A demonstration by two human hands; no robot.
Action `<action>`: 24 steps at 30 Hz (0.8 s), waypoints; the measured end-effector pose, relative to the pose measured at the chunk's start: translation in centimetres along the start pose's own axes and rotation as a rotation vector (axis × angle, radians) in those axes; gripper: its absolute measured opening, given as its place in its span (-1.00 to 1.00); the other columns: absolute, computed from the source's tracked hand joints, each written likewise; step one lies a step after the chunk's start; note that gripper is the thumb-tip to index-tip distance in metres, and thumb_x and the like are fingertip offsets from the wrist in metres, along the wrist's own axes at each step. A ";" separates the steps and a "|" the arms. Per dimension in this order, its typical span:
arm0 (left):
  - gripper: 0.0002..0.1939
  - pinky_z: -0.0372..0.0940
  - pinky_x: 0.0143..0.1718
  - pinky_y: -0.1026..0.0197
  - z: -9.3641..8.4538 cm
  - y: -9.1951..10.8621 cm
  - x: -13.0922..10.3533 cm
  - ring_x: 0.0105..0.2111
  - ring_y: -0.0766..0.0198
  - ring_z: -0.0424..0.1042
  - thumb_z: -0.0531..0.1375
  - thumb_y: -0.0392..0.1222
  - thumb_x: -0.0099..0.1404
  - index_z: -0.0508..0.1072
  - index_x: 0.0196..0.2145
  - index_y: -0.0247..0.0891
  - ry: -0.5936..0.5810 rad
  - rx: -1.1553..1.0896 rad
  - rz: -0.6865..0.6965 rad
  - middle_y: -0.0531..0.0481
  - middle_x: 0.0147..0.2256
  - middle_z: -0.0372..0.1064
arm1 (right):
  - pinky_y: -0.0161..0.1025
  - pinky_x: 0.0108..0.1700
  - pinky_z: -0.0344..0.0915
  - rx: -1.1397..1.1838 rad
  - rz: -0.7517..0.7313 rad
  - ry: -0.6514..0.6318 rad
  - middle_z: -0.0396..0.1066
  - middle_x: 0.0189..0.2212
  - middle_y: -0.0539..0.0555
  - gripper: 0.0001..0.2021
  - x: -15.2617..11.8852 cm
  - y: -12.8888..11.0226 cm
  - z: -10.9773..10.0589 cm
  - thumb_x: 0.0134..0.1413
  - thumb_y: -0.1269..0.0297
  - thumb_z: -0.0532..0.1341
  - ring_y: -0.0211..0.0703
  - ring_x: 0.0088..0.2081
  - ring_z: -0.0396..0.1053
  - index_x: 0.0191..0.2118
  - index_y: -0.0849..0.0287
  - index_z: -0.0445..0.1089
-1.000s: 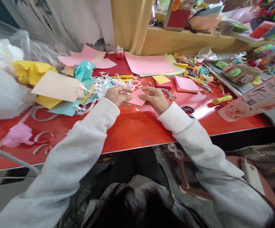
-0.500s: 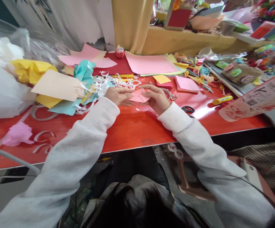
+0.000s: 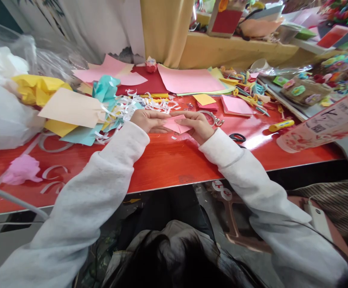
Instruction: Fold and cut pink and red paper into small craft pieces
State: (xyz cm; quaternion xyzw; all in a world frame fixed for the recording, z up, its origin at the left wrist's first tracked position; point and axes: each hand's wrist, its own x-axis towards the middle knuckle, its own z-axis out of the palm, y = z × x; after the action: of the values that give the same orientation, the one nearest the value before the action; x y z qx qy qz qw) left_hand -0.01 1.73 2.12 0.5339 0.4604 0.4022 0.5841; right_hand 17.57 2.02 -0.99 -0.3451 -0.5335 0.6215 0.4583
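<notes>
A small folded piece of pink paper (image 3: 174, 125) is held between both hands over the red table (image 3: 167, 160). My left hand (image 3: 149, 121) grips its left side, thumb on top and fingers beneath. My right hand (image 3: 198, 125) pinches the right side, the thumb pressed on the folded face. A crease runs across the paper near the right thumb. Just beyond the right hand lie a metal ring (image 3: 210, 117) and a stack of pink paper squares (image 3: 236, 106). Black scissor handles (image 3: 238, 137) show to the right, their blades hidden by the sleeve.
White paper strips (image 3: 137, 105) and coloured sheets (image 3: 71, 106) lie to the left, by a plastic bag (image 3: 2, 112). Large pink sheets (image 3: 190, 79) are at the back. On the right stand a tilted patterned cup (image 3: 320, 122) and a yellow marker (image 3: 281, 125).
The right fingers, which were arched over the paper, have come down lower and flatter. The paper's right flap now lies more spread under the right thumb. The left hand has hardly moved.
</notes>
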 end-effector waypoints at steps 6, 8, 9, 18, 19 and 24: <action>-0.89 0.43 -0.28 0.23 0.0 0.1 -0.1 -0.48 0.32 0.49 0.23 -0.44 0.01 0.51 -0.43 -0.36 -0.017 -0.008 0.002 0.03 -0.48 0.45 | -0.31 -0.38 0.37 0.004 -0.015 0.043 0.45 -0.46 -0.02 -0.81 0.1 0.3 -0.2 -0.22 0.39 0.25 -0.31 -0.43 0.36 -0.35 0.20 0.47; -0.86 0.42 -0.28 0.22 -0.2 0.2 0.0 -0.46 0.30 0.50 0.24 -0.43 0.01 0.52 -0.40 -0.35 -0.036 0.002 -0.019 0.01 -0.48 0.46 | -0.31 -0.38 0.35 -0.024 -0.037 0.055 0.44 -0.48 -0.04 -0.85 0.2 0.4 -0.3 -0.21 0.39 0.24 -0.33 -0.46 0.34 -0.39 0.18 0.48; -0.86 0.42 -0.29 0.22 -0.3 0.2 0.1 -0.45 0.29 0.50 0.24 -0.42 0.02 0.51 -0.39 -0.36 -0.043 0.005 -0.035 0.00 -0.49 0.46 | -0.32 -0.38 0.34 -0.044 -0.055 0.062 0.43 -0.49 -0.05 -0.87 0.2 0.5 -0.4 -0.20 0.40 0.23 -0.34 -0.46 0.33 -0.41 0.17 0.48; -0.89 0.37 -0.49 0.27 -0.7 -0.9 1.2 -0.64 0.34 0.42 0.21 -0.25 0.11 0.47 -0.47 -0.36 -0.078 -0.003 -0.125 -0.03 -0.61 0.43 | -0.28 -0.20 0.28 -0.206 -0.204 0.037 0.44 -0.45 -0.05 -0.88 0.2 0.2 -0.5 -0.16 0.43 0.19 -0.31 -0.34 0.35 -0.48 0.14 0.48; -0.90 0.36 -0.51 0.29 -0.7 -0.9 1.1 -0.64 0.35 0.41 0.21 -0.27 0.11 0.46 -0.50 -0.36 -0.078 -0.009 -0.129 -0.02 -0.62 0.43 | -0.27 -0.16 0.28 -0.226 -0.216 0.021 0.44 -0.44 -0.05 -0.88 0.3 0.3 -0.6 -0.15 0.42 0.19 -0.30 -0.32 0.35 -0.48 0.14 0.48; -0.95 0.36 -0.51 0.33 -0.7 -0.9 1.1 -0.63 0.37 0.42 0.25 -0.31 0.05 0.48 -0.50 -0.36 -0.066 -0.025 -0.130 -0.02 -0.63 0.43 | -0.29 -0.22 0.32 -0.241 -0.195 -0.030 0.43 -0.41 -0.03 -0.90 0.4 0.6 -0.6 -0.13 0.39 0.19 -0.32 -0.32 0.34 -0.45 0.15 0.48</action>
State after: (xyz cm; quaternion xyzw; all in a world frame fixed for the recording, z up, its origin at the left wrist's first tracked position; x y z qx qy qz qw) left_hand -0.45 2.87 1.07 0.5084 0.4697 0.3513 0.6305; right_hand 17.91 2.63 -1.65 -0.3348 -0.6421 0.5104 0.4638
